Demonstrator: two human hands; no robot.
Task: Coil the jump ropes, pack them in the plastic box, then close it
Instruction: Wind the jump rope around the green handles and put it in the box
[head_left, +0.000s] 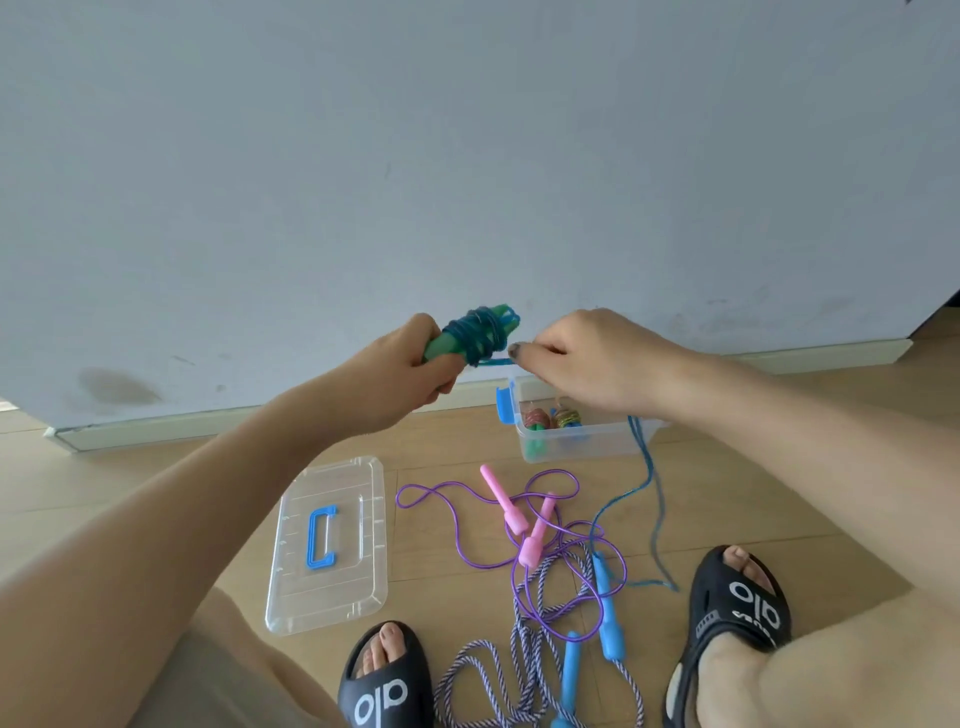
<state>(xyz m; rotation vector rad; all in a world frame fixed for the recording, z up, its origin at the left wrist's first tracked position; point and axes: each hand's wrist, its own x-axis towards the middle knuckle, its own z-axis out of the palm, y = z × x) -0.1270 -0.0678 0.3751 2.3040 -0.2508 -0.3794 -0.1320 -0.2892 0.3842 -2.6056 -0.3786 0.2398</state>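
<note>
Person's sitting on the wood floor (130, 488), mid-wrap on the blue rope (647, 483). Left hand (400, 371) is clamped round the green handles (441, 345), w/ a fat bundle of glossy blue coils already wound on them. Right hand (587, 353) pinches the cord close to the bundle; the loose tail drops past the plastic box (571, 444) and trails on the floor near the right slipper (737, 597).

To do this well, I'd say: keep steady tension, lay each turn beside the last, not piled up, and feed the slack thru the fingers so it doesn't kink. Tuck the end under a turn, else slick cord like that prob springs loose.

Box is clear, thin-walled, blue latch on its side, sits by the wall skirting, two wound ropes already inside. Its clear lid (330, 545) w/ blue handle lies flat to the left. Between them, still loose: purple rope (457, 525), thin and shiny, pink handles; striped rope (524, 623), braided, matte, light-blue handles.
</note>
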